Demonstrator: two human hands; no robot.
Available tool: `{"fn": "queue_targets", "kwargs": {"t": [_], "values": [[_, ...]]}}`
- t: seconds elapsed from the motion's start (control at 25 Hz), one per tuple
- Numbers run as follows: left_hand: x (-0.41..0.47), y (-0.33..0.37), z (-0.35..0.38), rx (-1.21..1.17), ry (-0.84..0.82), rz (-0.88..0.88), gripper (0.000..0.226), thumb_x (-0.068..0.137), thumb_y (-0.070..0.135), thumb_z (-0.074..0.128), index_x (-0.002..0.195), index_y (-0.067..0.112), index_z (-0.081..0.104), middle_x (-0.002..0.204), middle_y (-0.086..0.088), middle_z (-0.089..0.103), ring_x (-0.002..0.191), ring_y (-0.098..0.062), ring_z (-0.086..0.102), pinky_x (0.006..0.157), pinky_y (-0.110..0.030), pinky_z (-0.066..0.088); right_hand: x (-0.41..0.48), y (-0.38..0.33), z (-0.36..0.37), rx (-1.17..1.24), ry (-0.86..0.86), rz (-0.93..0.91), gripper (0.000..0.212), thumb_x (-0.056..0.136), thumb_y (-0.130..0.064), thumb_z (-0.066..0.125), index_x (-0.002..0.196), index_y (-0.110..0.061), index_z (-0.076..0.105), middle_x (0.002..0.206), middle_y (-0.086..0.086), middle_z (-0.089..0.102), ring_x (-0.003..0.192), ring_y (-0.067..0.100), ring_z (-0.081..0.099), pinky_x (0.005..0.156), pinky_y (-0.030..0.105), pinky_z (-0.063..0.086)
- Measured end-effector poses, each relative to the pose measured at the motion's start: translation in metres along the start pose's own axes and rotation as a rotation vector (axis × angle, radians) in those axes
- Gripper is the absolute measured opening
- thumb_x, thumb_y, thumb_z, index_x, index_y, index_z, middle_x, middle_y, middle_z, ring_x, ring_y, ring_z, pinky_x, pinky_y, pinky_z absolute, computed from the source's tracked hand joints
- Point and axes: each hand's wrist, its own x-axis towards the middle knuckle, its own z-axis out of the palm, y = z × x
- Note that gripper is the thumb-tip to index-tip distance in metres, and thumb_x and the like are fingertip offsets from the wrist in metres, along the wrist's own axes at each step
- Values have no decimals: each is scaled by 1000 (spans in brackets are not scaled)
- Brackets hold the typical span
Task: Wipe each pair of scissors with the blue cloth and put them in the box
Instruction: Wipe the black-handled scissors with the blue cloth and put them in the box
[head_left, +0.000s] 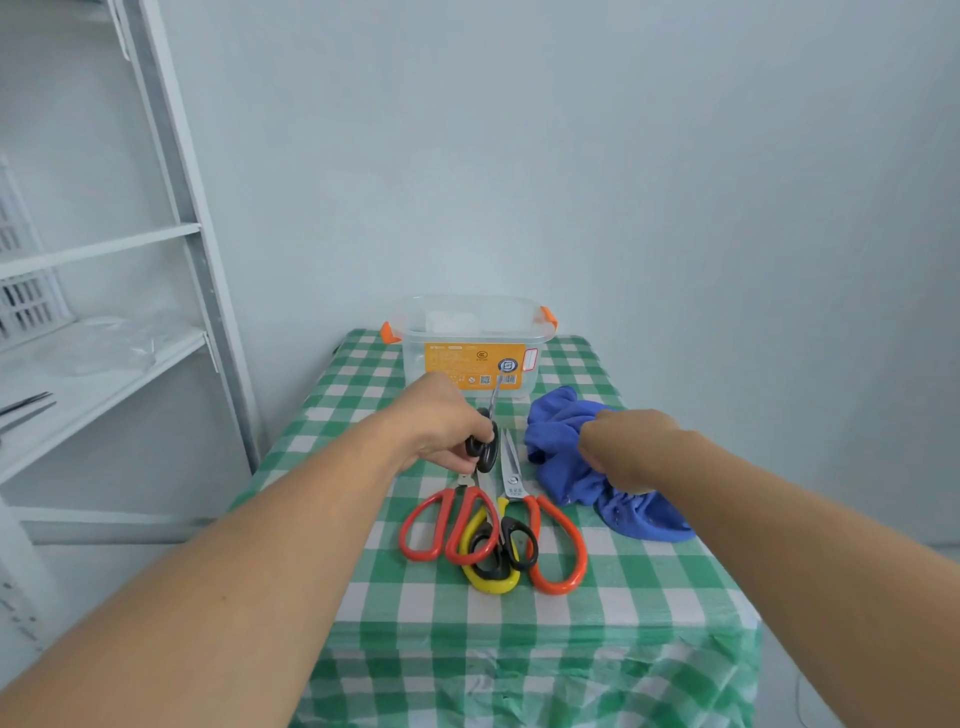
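My left hand (441, 426) grips the black handles of a pair of scissors (485, 441), its blades pointing up toward the box. My right hand (623, 447) grasps the crumpled blue cloth (566, 462) lying on the right of the table. The clear plastic box (415, 358) with orange clips and an orange label stands at the table's far edge. On the cloth-covered table lie red-handled scissors (441, 530), yellow-and-black scissors (491, 571) and orange-handled scissors (558, 545), their handles overlapping.
The small table (649, 597) has a green-and-white checked cover. White metal shelving (171, 234) stands to the left, with a white crate and a dark tool on its shelves. A pale wall is close behind the table.
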Motion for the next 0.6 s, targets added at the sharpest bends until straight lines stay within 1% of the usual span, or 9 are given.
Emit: {"fn": "queue_targets", "kwargs": {"t": [0.08,0.16,0.2,0.24,0.32,0.4,0.44,0.48,0.6], "values": [[-1,0,2,-20,-6,6,25,85,-1,73,70,6,54,89,-24,71,85,-33,75,70,-39,64,4,3,3,-56,43,-7,20,94,-9,61,89,-16,43,97,0,46,72,18,47,50,26,29],[1,-1,3,-29,-11,13,29,84,-2,74,69,7,52,86,-21,68,87,-33,75,72,-40,64,8,4,5,-69,52,5,15,94,-8,60,99,-17,49,95,-1,45,68,16,45,50,25,29],[2,-2,4,-39,-11,18,29,84,-2,75,69,7,52,86,-20,68,86,-33,75,73,-41,64,10,5,4,-51,54,9,13,94,-8,59,92,-15,49,89,-2,43,64,14,43,51,25,31],[4,-2,5,-53,-7,24,30,84,-1,75,70,8,51,85,-19,67,85,-32,75,73,-42,64,13,7,4,-7,66,18,19,93,-7,59,81,-14,46,84,-2,40,62,13,41,52,26,32],[8,-2,6,-87,19,38,27,84,1,76,76,8,52,88,-18,69,81,-28,73,71,-41,64,16,14,-5,101,151,7,24,91,-7,55,71,-15,45,82,0,43,63,17,46,53,27,35],[12,-2,6,-125,58,62,24,85,4,77,84,9,53,93,-16,69,79,-23,72,66,-37,64,18,24,-17,274,280,4,12,88,-7,53,82,-13,62,93,4,59,79,25,61,60,30,48],[14,-2,5,-144,77,78,24,86,6,77,85,9,53,94,-15,69,79,-21,71,66,-36,64,20,29,-24,391,329,10,15,86,-6,54,89,-14,67,97,4,64,87,27,64,68,33,52],[17,-2,5,-163,95,91,23,86,7,76,86,9,54,94,-13,69,80,-20,71,67,-36,64,20,34,-30,501,368,9,16,85,-6,56,91,-15,68,97,3,66,89,27,63,71,34,53],[20,-2,0,-235,123,108,18,88,9,75,88,8,57,97,-13,70,87,-20,71,70,-35,63,20,42,-42,734,439,-33,19,83,0,61,81,-18,66,92,4,68,84,27,62,66,34,53]]}}
